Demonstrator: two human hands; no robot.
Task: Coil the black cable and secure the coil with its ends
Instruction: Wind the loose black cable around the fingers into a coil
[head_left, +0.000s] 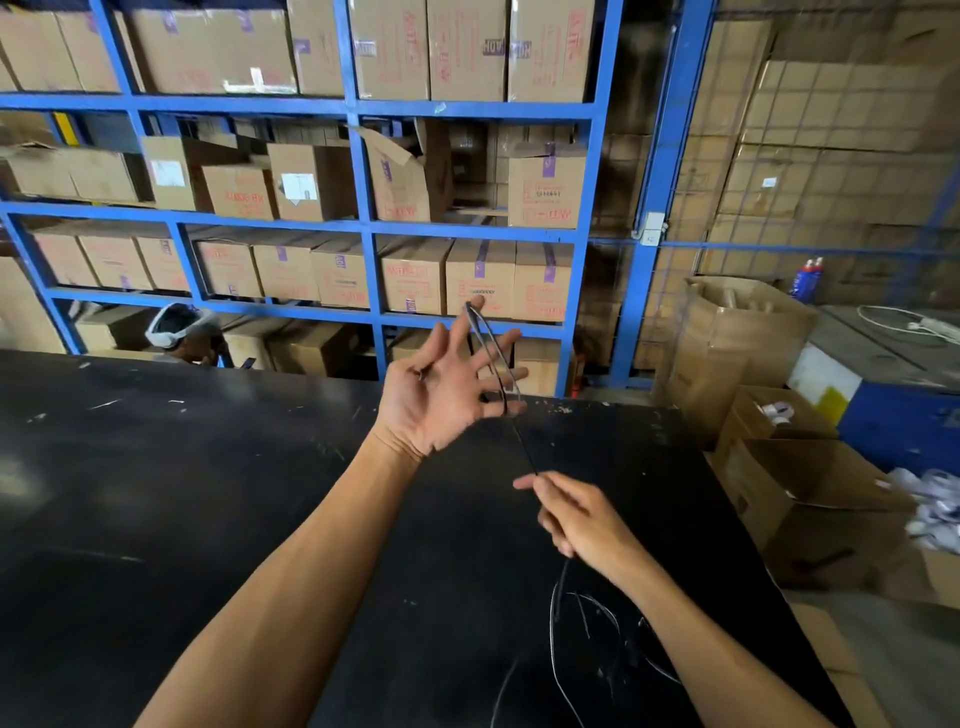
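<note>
At frame centre our left hand (441, 395) spreads its fingers, the black cable (524, 447) looped around them. Lower right, our right hand (576, 519) pinches the cable, whose slack trails over the black bench (156, 493).

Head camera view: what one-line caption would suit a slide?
Left hand spread inside thin black cable loops, right hand pinching it.

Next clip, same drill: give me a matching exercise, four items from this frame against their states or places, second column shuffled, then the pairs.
Column one:
1. left hand
2. right hand
3. black cable
4. blue bottles

Column two:
A. pinching the cable
B. fingers spread, cable looped around them
C. behind the open cardboard box at right
D. stretched between the two hands

Pairs: 1-B, 2-A, 3-D, 4-C
</note>
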